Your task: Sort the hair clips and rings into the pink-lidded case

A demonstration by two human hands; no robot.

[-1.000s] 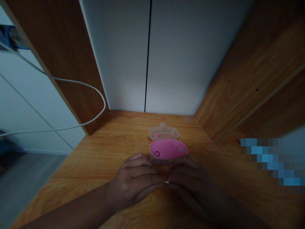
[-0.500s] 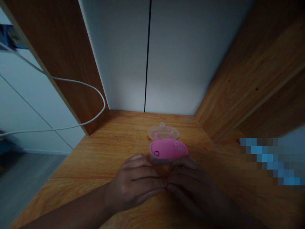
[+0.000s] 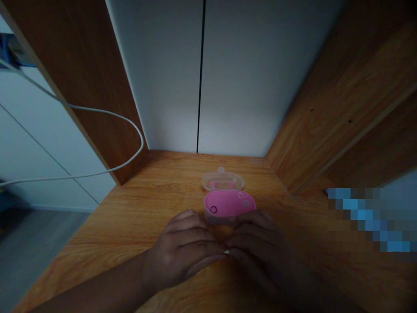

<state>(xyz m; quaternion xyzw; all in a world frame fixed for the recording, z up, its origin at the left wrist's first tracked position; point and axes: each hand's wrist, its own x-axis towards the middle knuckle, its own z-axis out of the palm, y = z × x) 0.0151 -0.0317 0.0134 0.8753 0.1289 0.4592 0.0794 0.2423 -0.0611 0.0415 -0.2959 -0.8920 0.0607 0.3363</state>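
Fingers [image 3: 211,251] of left hand [image 3: 182,248] and right hand [image 3: 260,245] pinch together around a pale sliver [image 3: 227,251], newly visible again.

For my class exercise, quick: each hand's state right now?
Left hand: fingertips closed, apparently on a small pale item.
Right hand: fingertips beside it; whether gripping, cannot be told.

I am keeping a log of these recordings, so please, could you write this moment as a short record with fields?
Left hand: fingers bent, tips close to those of the right hand
Between the fingertips: small pale spot, too small to identify
Right hand: overlaps the near edge of the case in view; contact cannot be told
Case: pink on top, with ring shapes
Translucent cover: just beyond the case, its tab pointing away
Surface: wooden tabletop
Left side: white cable, curving
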